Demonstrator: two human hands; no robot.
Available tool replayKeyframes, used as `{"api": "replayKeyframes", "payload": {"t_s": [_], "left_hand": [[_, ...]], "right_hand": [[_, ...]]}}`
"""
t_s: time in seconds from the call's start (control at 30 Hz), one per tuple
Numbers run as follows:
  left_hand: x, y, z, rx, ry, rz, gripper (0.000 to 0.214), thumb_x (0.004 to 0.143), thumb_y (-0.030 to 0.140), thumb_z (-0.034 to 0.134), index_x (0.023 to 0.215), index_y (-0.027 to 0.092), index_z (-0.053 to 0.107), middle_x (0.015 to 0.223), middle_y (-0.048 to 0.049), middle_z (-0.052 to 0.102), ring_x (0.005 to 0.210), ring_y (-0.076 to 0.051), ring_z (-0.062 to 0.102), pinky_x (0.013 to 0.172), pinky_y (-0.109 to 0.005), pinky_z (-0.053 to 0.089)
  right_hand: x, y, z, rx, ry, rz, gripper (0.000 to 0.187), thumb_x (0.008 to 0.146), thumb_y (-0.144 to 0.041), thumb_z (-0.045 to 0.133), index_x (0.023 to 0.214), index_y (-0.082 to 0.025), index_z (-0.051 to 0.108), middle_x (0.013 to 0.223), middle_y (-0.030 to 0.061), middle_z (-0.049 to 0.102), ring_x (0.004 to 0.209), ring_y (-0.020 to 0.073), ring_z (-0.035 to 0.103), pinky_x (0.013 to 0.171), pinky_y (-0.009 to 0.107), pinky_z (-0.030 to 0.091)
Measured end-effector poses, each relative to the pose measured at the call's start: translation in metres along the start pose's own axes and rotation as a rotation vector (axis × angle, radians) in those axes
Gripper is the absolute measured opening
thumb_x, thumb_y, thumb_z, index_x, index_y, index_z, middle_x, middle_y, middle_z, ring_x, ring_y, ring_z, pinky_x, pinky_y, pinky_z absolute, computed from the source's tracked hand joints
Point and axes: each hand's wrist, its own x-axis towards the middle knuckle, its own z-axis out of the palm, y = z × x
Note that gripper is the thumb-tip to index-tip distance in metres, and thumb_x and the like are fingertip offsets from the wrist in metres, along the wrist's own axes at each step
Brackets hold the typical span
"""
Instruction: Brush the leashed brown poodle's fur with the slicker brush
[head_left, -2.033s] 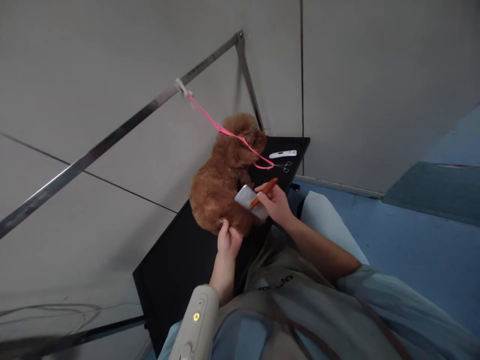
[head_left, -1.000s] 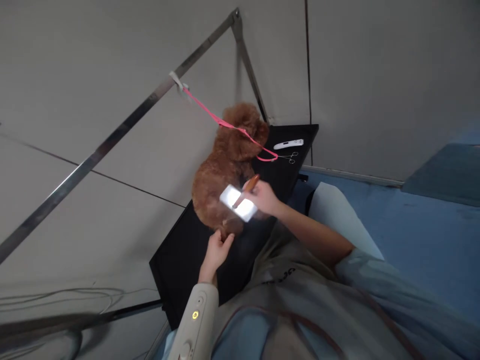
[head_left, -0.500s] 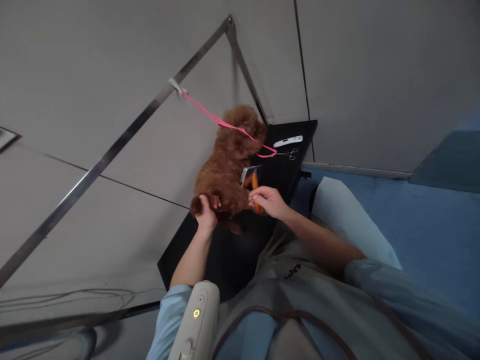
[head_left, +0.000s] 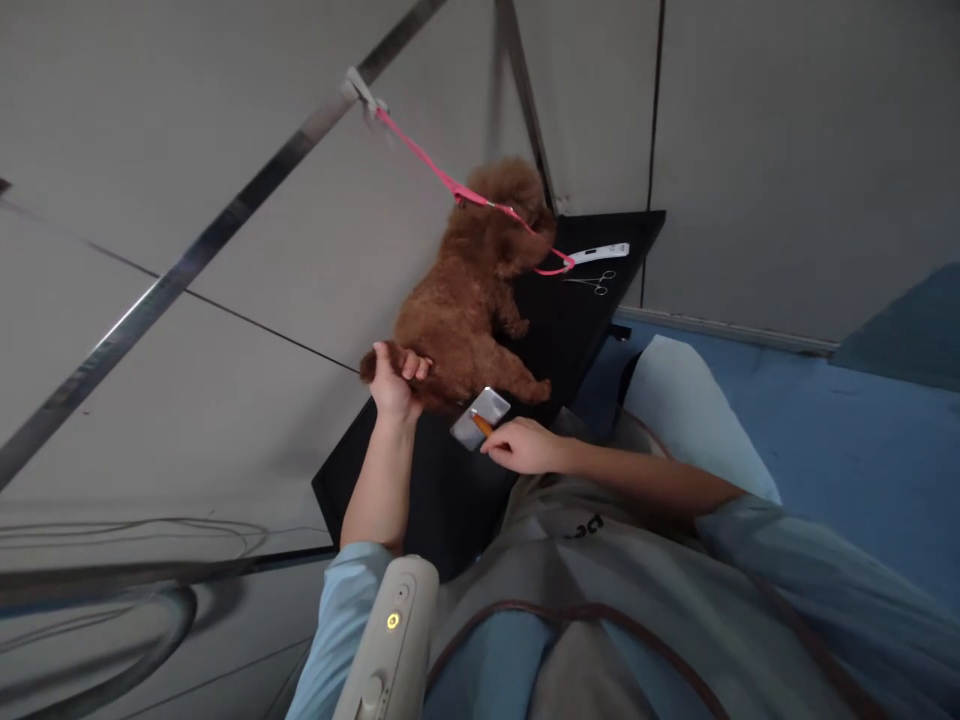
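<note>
A small brown curly dog [head_left: 472, 290] lies on a black grooming table [head_left: 450, 500], tied by a pink leash [head_left: 427, 160] to a metal arm [head_left: 187, 260]. My left hand [head_left: 394, 378] is closed around the dog's tail at its rear end. My right hand [head_left: 521, 447] grips the orange handle of a slicker brush [head_left: 480, 418], whose metal head sits just below the dog's hind leg.
A white clipper [head_left: 600, 252] and small metal scissors [head_left: 592, 284] lie at the table's far end. A pale hair dryer [head_left: 386, 640] hangs at my chest. Cables [head_left: 112, 540] lie on the grey floor to the left; blue flooring [head_left: 862, 450] spreads to the right.
My left hand went from the dog's hind leg to its tail and lifted it. The brush came down from the dog's flank to below its hind leg.
</note>
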Motion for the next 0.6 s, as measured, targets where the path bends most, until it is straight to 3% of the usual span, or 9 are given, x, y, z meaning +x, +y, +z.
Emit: {"api": "replayKeyframes", "payload": {"t_s": [0.13,0.27,0.4,0.5,0.6], "left_hand": [[0.0,0.0,0.01,0.038,-0.028,0.013,0.054,0.088,0.056,0.054,0.056,0.02,0.028,0.041,0.0095,0.026,0.035,-0.007,0.032,0.056,-0.024,0.045],[0.001,0.0,0.021,0.051,-0.065,0.032,0.052,0.089,0.053,0.053,0.057,0.02,0.028,0.041,0.0095,0.026,0.034,-0.007,0.032,0.055,-0.025,0.046],[0.0,0.001,0.027,0.051,-0.058,0.032,0.051,0.091,0.051,0.05,0.058,0.021,0.027,0.041,0.0097,0.025,0.034,-0.007,0.031,0.054,-0.024,0.045],[-0.003,0.002,0.029,0.043,-0.056,0.013,0.051,0.092,0.051,0.05,0.058,0.021,0.027,0.041,0.0098,0.025,0.034,-0.007,0.031,0.054,-0.025,0.045],[-0.006,0.001,0.029,0.033,-0.063,-0.002,0.051,0.092,0.051,0.049,0.058,0.021,0.027,0.041,0.0097,0.024,0.034,-0.007,0.031,0.054,-0.025,0.045]], "right_hand": [[-0.004,-0.007,0.015,-0.019,0.125,-0.016,0.026,0.088,-0.025,0.055,0.104,-0.025,0.075,0.091,0.0028,0.075,0.085,0.0176,0.068,0.081,0.028,0.048],[-0.007,-0.011,0.031,-0.012,0.101,0.084,0.024,0.086,-0.022,0.056,0.099,-0.026,0.076,0.087,0.0013,0.076,0.079,0.0165,0.069,0.075,0.026,0.049],[-0.007,-0.014,0.034,-0.036,0.2,0.038,0.025,0.088,-0.024,0.055,0.103,-0.026,0.075,0.095,0.0036,0.075,0.09,0.0177,0.068,0.084,0.028,0.048],[-0.008,-0.015,0.035,-0.044,0.157,0.1,0.024,0.087,-0.023,0.055,0.1,-0.027,0.076,0.091,0.0018,0.076,0.084,0.0174,0.069,0.08,0.028,0.049],[-0.011,-0.015,0.034,-0.031,0.181,0.074,0.025,0.088,-0.025,0.055,0.102,-0.028,0.075,0.092,0.0015,0.076,0.086,0.0176,0.068,0.082,0.028,0.048]]}}
